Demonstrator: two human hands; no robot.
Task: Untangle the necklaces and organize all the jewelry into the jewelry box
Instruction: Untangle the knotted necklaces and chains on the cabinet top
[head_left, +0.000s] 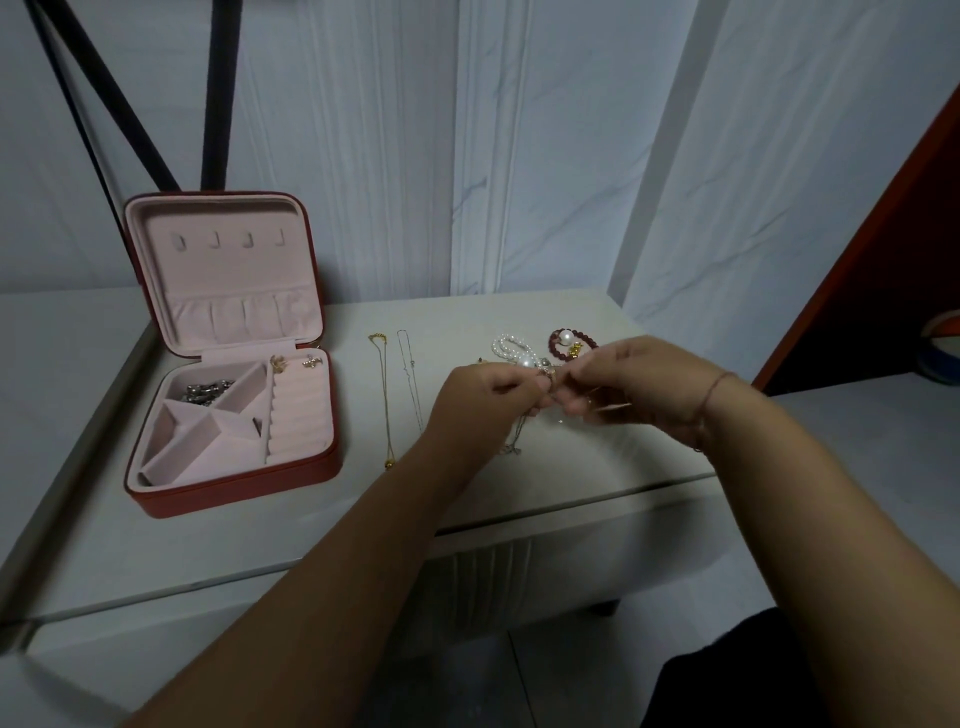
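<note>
I have both hands at centre frame, left hand (485, 397) and right hand (618, 379) each pinching the tangled chain (550, 387) (very fine links). If I pull too hard the knot could tighten or snap; the jewelry box (234, 467) sits open, left.

Left forearm (337, 545) reaching in from the near edge, right forearm (831, 519) from the near right, left hand (480, 400) and right hand (628, 379) close together, knuckles up, fingers curled, both pinching the tangled chains (551, 376) between them
</note>
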